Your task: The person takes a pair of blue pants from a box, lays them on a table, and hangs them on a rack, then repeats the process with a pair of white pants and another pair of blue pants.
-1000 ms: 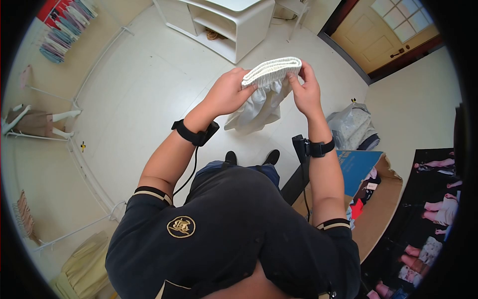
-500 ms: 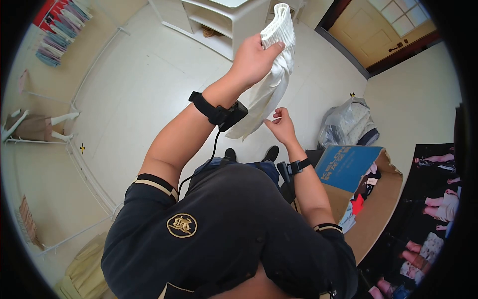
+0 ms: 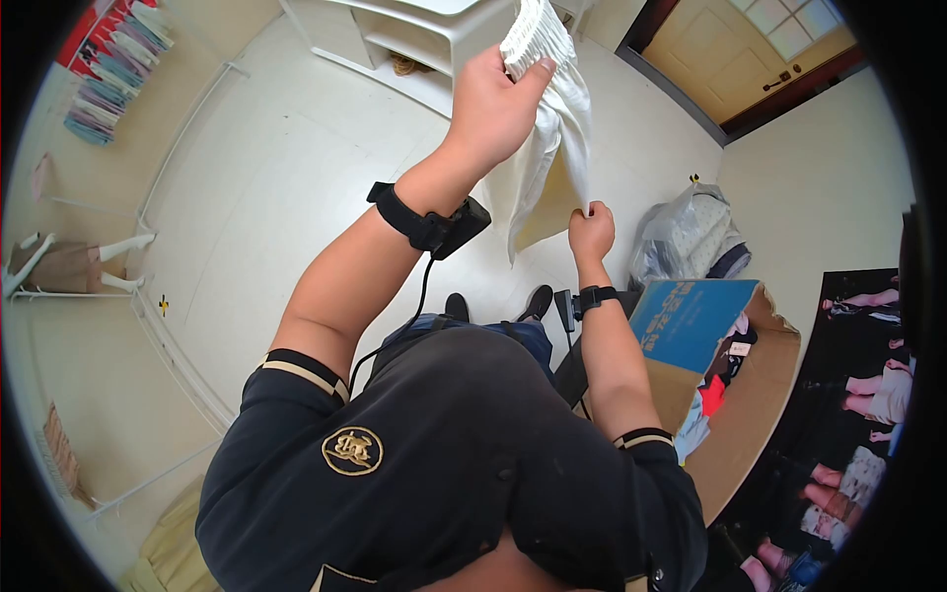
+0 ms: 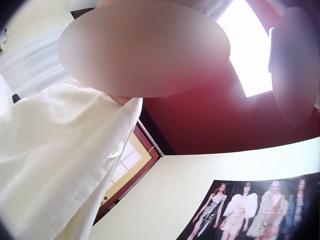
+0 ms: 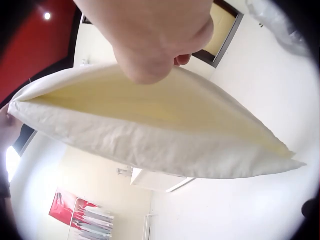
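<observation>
Right grip (image 3: 590,232) rose, pinching the garment (image 3: 557,128) low; left grip (image 3: 493,104) clutches its cut-off waistband (image 3: 533,35).

A second ago my left grip (image 3: 493,104) and my right grip (image 3: 590,232) both held the white garment (image 3: 552,138) by its ribbed waistband (image 3: 538,37), level, short of the white shelf unit (image 3: 414,35). Since then the left has lifted the waistband up over the shelf unit, and the right let go, dropped, and now pinches the hanging hem below it
</observation>
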`<action>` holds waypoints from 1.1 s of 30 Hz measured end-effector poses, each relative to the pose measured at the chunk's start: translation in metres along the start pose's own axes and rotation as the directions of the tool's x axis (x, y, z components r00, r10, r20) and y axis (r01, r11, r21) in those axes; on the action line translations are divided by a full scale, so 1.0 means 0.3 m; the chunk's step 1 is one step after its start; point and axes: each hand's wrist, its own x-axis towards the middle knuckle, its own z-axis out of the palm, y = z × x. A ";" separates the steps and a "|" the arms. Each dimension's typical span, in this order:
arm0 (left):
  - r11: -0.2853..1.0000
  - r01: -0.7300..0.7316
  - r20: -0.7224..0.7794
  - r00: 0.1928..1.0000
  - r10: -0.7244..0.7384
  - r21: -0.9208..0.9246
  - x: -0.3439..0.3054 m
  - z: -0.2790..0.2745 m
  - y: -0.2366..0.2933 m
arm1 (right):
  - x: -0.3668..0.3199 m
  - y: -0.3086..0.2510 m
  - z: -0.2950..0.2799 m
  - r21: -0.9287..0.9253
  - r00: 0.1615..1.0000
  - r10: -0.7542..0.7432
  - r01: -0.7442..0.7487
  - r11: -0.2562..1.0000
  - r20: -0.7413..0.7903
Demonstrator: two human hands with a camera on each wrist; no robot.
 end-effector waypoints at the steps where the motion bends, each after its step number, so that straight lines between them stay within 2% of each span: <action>1: 1.000 0.017 -0.030 0.999 -0.017 0.007 -0.011 0.001 0.006 | -0.004 -0.004 -0.001 -0.055 0.998 0.045 -0.042 0.998 0.048; 5: 0.999 0.044 -0.112 0.993 -0.044 -0.002 -0.038 0.028 -0.028 | -0.051 0.093 0.093 -0.072 0.996 0.069 -0.064 0.995 0.061; 7: 0.999 0.045 -0.129 0.991 -0.046 -0.013 -0.049 0.033 -0.051 | -0.085 0.148 0.164 0.058 0.987 0.087 -0.095 0.994 0.136; 9: 0.999 0.043 -0.147 0.988 -0.046 -0.023 -0.062 0.039 -0.077 | -0.128 0.162 0.201 0.063 0.984 0.060 -0.072 0.995 0.165; 11: 0.999 0.037 -0.162 0.986 -0.039 -0.013 -0.071 0.046 -0.099 | -0.183 0.152 0.244 0.174 0.926 0.252 -0.307 0.936 0.281; 12: 0.999 0.039 -0.160 0.986 -0.040 -0.012 -0.073 0.049 -0.109 | -0.210 0.145 0.257 0.230 0.907 0.241 -0.331 0.915 0.346; 13: 1.000 0.032 -0.163 0.986 -0.031 0.000 -0.074 0.051 -0.120 | -0.226 0.136 0.273 0.229 0.905 0.244 -0.335 0.914 0.348; 14: 1.000 0.025 -0.165 0.986 -0.022 0.012 -0.077 0.052 -0.132 | -0.245 0.086 0.258 0.343 0.766 0.392 -0.599 0.724 0.510; 15: 0.999 0.030 -0.160 0.987 -0.027 0.014 -0.081 0.051 -0.143 | -0.266 0.049 0.250 0.384 0.577 0.461 -0.807 0.449 0.674; 16: 0.999 0.032 -0.162 0.986 -0.030 0.009 -0.081 0.051 -0.155 | -0.280 0.028 0.250 0.382 0.573 0.465 -0.810 0.445 0.675; 18: 0.999 0.032 -0.163 0.986 -0.031 0.005 -0.076 0.062 -0.180 | -0.283 0.007 0.256 0.418 0.488 0.362 -0.871 0.256 0.794; 19: 1.000 0.019 -0.171 0.985 -0.019 -0.002 -0.076 0.061 -0.191 | -0.289 -0.006 0.264 0.419 0.488 0.362 -0.871 0.254 0.794; 21: 1.000 0.005 -0.178 0.984 -0.006 -0.006 -0.076 0.060 -0.185 | -0.301 -0.020 0.285 0.331 0.466 0.309 -0.855 0.400 0.829; 22: 1.000 0.018 -0.187 0.982 -0.017 0.003 -0.078 0.058 -0.182 | -0.303 -0.022 0.292 0.332 0.465 0.307 -0.855 0.398 0.830; 24: 0.999 0.027 -0.196 0.980 -0.024 0.017 -0.081 0.055 -0.164 | -0.301 -0.024 0.303 0.330 0.624 0.334 -0.708 0.625 0.706; 25: 0.999 0.031 -0.205 0.978 -0.025 0.028 -0.081 0.062 -0.157 | -0.288 0.012 0.321 0.335 0.625 0.327 -0.707 0.623 0.709; 27: 0.998 0.032 -0.216 0.976 -0.022 0.045 -0.076 0.043 -0.145 | -0.271 0.064 0.353 0.224 0.795 0.214 -0.400 0.889 0.568; 28: 0.998 0.022 -0.229 0.973 -0.007 0.066 -0.074 0.039 -0.142 | -0.268 0.078 0.352 0.230 0.796 0.206 -0.395 0.889 0.570; 30: 0.996 0.004 -0.246 0.969 0.019 0.091 -0.061 0.024 -0.135 | -0.260 0.058 0.282 0.127 0.913 0.042 -0.102 0.987 0.405; 33: 0.997 -0.035 -0.283 0.958 0.054 0.071 -0.057 0.029 -0.101 | -0.230 0.056 0.231 0.136 0.892 0.022 -0.093 0.986 0.451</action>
